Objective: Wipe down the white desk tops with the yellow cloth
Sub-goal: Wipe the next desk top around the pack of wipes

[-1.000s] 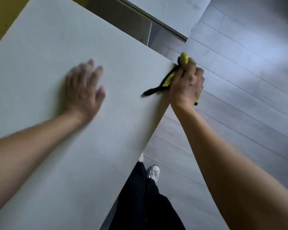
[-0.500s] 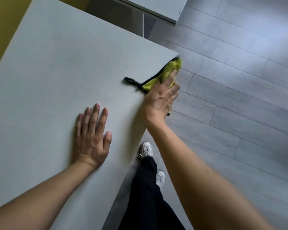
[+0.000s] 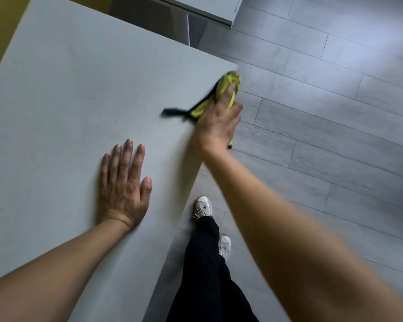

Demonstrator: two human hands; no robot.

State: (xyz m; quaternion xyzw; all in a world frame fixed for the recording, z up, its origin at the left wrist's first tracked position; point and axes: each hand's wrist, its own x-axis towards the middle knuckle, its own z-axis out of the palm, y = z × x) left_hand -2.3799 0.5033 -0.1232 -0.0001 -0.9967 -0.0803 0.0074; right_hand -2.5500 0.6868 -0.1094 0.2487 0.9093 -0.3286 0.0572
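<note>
Matt, smooth desk top [image 3: 68,101]; soft fabric cloth [image 3: 227,83].

Yellow cloth [image 3: 228,86] lying bunched at the desk's [image 3: 79,112] right edge.

The cloth is lying crumpled against the desk's right edge, just short of the far right corner, part of it hanging over the side and a sliver showing below the edge. It is yellow-green with dark trim, and a black strip is trailing from it inward across the top. The desk top is showing as a plain white, matte slab, bare but for a few tiny dark specks near its middle. A second desk [image 3: 207,5] of the same white is standing beyond the far edge, apart from it.
</note>
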